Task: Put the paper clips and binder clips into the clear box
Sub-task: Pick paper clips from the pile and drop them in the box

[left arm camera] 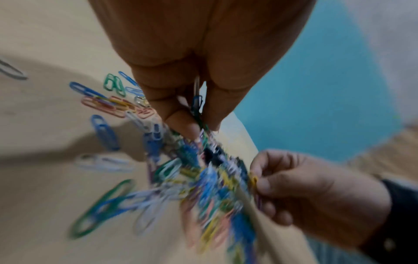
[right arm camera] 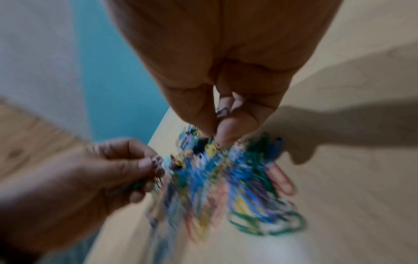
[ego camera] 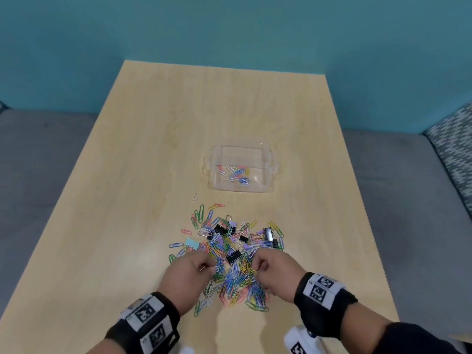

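A heap of coloured paper clips (ego camera: 229, 264) with several black binder clips (ego camera: 234, 256) lies on the wooden table (ego camera: 153, 149), near its front edge. The clear box (ego camera: 241, 169) stands beyond the heap and holds several paper clips. My left hand (ego camera: 204, 268) sits on the heap's left side, its fingers curled and pinching paper clips (left arm camera: 196, 107). On the right side my right hand (ego camera: 258, 270) pinches paper clips too (right arm camera: 222, 112). Both wrist views are blurred over the heap.
A lone white clip (ego camera: 195, 197) lies between heap and box. A pale blue binder clip (ego camera: 191, 242) sits at the heap's left edge. Grey seats flank the table; a teal wall stands behind it.
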{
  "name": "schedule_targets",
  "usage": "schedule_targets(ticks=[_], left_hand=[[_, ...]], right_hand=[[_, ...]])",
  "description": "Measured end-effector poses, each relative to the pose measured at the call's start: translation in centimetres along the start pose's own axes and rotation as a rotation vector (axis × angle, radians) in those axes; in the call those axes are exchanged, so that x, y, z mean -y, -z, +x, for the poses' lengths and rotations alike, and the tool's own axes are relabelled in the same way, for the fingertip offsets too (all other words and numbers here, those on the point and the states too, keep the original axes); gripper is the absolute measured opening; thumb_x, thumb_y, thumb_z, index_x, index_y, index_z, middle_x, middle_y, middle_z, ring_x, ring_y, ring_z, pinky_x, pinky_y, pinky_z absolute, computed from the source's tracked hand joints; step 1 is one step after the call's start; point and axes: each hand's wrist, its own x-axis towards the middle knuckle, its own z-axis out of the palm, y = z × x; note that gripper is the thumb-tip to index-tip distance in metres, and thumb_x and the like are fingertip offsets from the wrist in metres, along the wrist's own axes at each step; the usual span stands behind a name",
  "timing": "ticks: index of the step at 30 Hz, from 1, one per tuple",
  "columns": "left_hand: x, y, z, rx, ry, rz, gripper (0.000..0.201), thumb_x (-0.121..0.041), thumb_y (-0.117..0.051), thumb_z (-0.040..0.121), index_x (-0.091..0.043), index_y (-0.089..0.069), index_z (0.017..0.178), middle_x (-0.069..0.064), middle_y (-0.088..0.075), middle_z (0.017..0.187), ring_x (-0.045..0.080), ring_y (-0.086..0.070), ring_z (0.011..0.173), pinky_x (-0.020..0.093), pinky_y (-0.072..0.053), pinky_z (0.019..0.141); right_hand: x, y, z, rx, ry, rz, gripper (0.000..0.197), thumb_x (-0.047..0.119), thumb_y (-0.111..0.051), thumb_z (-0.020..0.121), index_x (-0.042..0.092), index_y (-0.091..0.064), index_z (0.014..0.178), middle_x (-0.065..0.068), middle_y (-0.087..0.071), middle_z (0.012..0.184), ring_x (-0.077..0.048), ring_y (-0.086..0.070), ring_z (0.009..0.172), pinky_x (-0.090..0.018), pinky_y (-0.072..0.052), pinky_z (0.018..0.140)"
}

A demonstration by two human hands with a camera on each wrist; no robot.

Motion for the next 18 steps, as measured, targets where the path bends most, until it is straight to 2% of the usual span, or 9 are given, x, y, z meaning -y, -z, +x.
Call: schedule_targets(ticks=[2,4,7,12,14,16,18], left_hand=[[-1.1,1.1,1.1,0.051,0.099,-0.283,0.009,-0.005,-0.066,0.083,-0.008,-0.065,0.074,-0.002,-0.059,0.057,0.014,-0.053,0.050,0.023,-0.044,0.051],[-2.3,2.5,2.9,0.059,0.122,-0.439,0.009,0.000,-0.068,0.081,-0.002,-0.065,0.074,0.010,-0.058,0.056,0.019,-0.051,0.050,0.025,-0.043,0.048],[-4.3,4.4,7.2,-0.006,0.114,-0.508,0.009,0.000,-0.068,0.081,-0.005,-0.066,0.074,0.019,-0.061,0.062,0.022,-0.053,0.052,0.032,-0.045,0.055],[-8.6,5.5,14.2,-0.207,0.072,-0.581,0.013,0.004,-0.062,0.084,-0.005,-0.062,0.074,0.014,-0.060,0.068,0.023,-0.056,0.056,0.030,-0.054,0.057],[-9.9,5.4,15.1,-0.213,0.058,-0.597,0.009,0.005,-0.060,0.086,-0.004,-0.064,0.084,0.012,-0.058,0.072,0.023,-0.056,0.059,0.029,-0.056,0.058],[-10.1,5.7,14.7,-0.183,0.056,-0.584,0.013,0.001,-0.059,0.087,-0.003,-0.064,0.099,0.011,-0.060,0.083,0.023,-0.058,0.069,0.031,-0.059,0.065],[-9.0,6.6,13.1,-0.193,0.030,-0.477,0.018,-0.005,-0.060,0.089,-0.008,-0.065,0.106,0.008,-0.063,0.095,0.021,-0.061,0.078,0.034,-0.058,0.074]], right_hand=[[1.0,1.4,0.5,0.074,-0.099,0.254,0.012,0.006,-0.055,0.071,0.017,-0.055,0.078,-0.006,-0.061,0.061,-0.015,-0.053,0.043,-0.024,-0.035,0.040],[2.3,3.2,1.6,0.081,-0.118,0.468,0.016,-0.001,-0.057,0.077,0.016,-0.055,0.078,-0.012,-0.061,0.059,-0.017,-0.052,0.039,-0.021,-0.030,0.038],[4.8,6.6,4.2,-0.043,-0.079,0.776,0.025,-0.014,-0.050,0.086,0.009,-0.051,0.077,-0.016,-0.055,0.062,-0.019,-0.052,0.043,-0.023,-0.041,0.036],[8.6,10.1,8.9,-0.410,-0.043,0.741,0.022,-0.012,-0.048,0.087,0.008,-0.049,0.077,-0.017,-0.056,0.067,-0.021,-0.054,0.051,-0.029,-0.051,0.045],[9.7,10.5,9.5,-0.385,-0.038,0.788,0.016,-0.006,-0.052,0.090,0.008,-0.053,0.082,-0.015,-0.056,0.077,-0.023,-0.059,0.061,-0.037,-0.058,0.062],[9.9,10.7,9.0,-0.280,-0.053,0.772,0.009,0.005,-0.057,0.092,0.010,-0.058,0.100,-0.013,-0.057,0.093,-0.025,-0.060,0.078,-0.043,-0.057,0.077],[8.7,10.6,8.1,-0.289,-0.027,0.539,0.027,0.016,-0.060,0.091,0.013,-0.057,0.119,-0.009,-0.058,0.109,-0.022,-0.059,0.094,-0.045,-0.056,0.083]])
